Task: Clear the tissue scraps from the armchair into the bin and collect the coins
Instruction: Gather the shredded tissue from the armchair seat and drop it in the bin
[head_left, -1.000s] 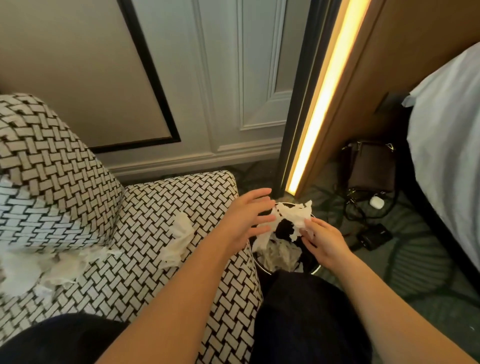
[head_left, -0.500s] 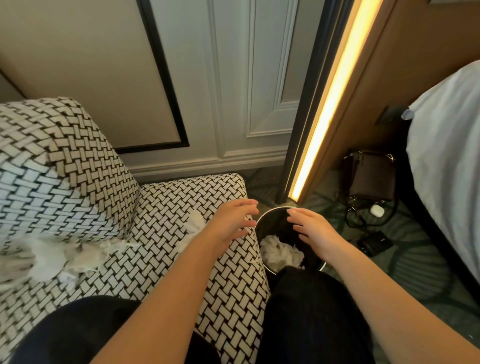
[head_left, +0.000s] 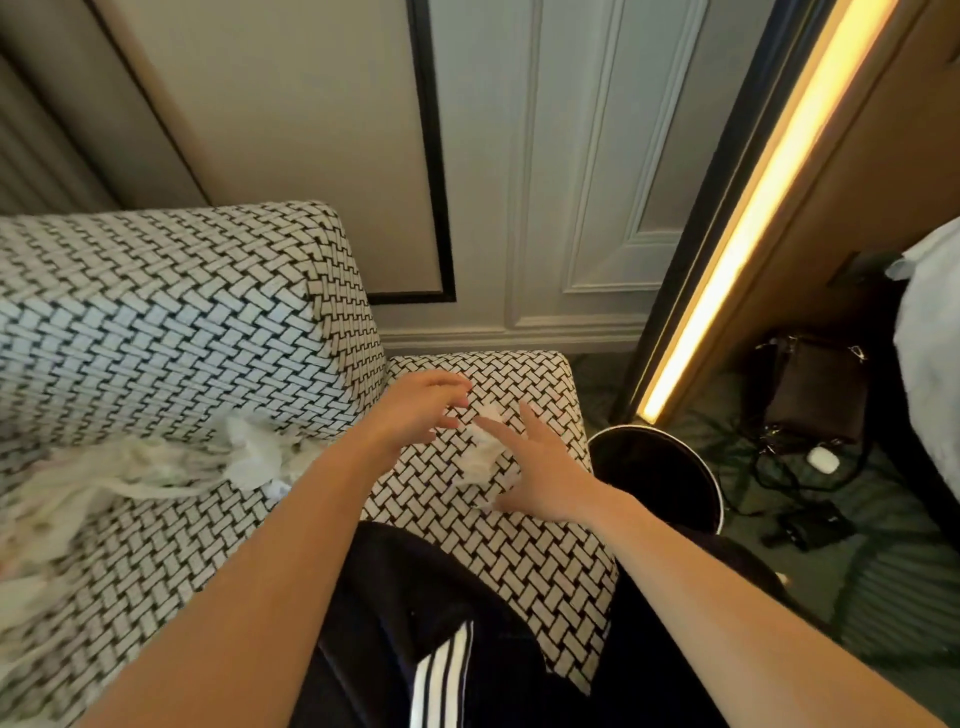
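Left hand (head_left: 415, 410): seen above armchair seat (head_left: 519, 545), fingers spread wide, nothing held; a little blurred.
Right hand (head_left: 540, 467): fingers splayed wide, laid over/at the near tissue scrap (head_left: 480, 449); whether it is pinched cannot be told.
Near tissue scrap: white, crumpled, thin; found on seat's far right corner, between both hands, partly hidden by right fingers.
Scrap heap (head_left: 156, 462): larger white mass, torn and stringy, strewn along the seat where it meets the backrest (head_left: 171, 322), left of left forearm; blurred twd. frame edge.
Bin (head_left: 660, 467): round, black inside, pale thin rim; set on floor just beside seat's right edge, close to right wrist. Mouth open, contents too dark to be made out.
Coins: none made out in view.
Armchair: blocky, squared corners; fabric w/ black-and-white basket-weave print. Seat's right edge drops straight to bin; front partly covered by dark trousers (head_left: 441, 649) w/ white side stripes.
Open room: bare seat patch betw. hands and knees; narrow floor gap betw. chair and lit strip (head_left: 753, 208).
Room: pale panelled wall (head_left: 571, 182) w/ black-framed panel behind chair; patterned greenish carpet; dark bag (head_left: 815, 389), black cables and small white case (head_left: 822, 460) on floor right of bin; white bedding (head_left: 930, 364) at far right.
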